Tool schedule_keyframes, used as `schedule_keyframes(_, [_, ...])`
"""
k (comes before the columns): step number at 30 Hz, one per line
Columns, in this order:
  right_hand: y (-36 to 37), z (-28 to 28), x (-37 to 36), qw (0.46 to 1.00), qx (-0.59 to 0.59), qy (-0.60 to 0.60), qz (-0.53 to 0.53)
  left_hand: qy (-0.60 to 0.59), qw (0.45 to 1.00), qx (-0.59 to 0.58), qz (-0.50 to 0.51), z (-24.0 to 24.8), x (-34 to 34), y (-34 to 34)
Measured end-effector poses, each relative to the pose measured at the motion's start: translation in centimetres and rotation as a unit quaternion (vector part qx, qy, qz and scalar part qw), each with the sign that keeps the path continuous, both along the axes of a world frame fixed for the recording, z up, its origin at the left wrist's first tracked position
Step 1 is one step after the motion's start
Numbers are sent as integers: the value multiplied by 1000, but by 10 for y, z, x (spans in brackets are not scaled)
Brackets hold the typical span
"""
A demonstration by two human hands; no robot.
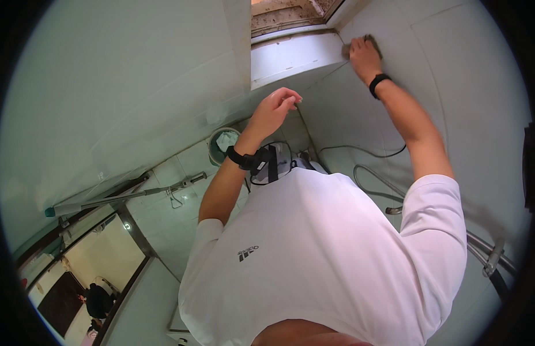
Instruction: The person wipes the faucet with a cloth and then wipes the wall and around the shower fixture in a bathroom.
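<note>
While the right hand (365, 56) holds a scrubber (346, 52) against the wall (397, 43) beside the sill (293, 60), the left hand (278, 106) hangs free.
Just off the sill's right end, the scrubber lies under the right hand, between fingers and wall, showing on either side of the fingers, which bend over it in a partly closed grip; nearer the body than the sill, the left hand is loosely half-curled, with nothing visible in it; a bucket (213, 151) stands down to the sill's left.

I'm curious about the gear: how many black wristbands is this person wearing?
2: the left band, just behind the left hand; the right band, just behind the right hand, which holds a pad.
</note>
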State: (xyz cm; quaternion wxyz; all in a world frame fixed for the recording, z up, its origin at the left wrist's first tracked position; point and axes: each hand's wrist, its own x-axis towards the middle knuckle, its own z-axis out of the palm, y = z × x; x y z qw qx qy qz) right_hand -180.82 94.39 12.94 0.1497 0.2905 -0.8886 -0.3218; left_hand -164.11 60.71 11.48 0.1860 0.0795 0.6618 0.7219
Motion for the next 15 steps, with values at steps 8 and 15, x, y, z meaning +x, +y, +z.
schedule_keyframes(8, [-26, -23, 22, 976, -163, -30, -142, 8, 997, -30, -68, -8, -33, 18])
schedule_keyframes(15, [-45, -72, 22, 771, -506, -40, -385, -76, 991, -15, -108, -4, -53, 0])
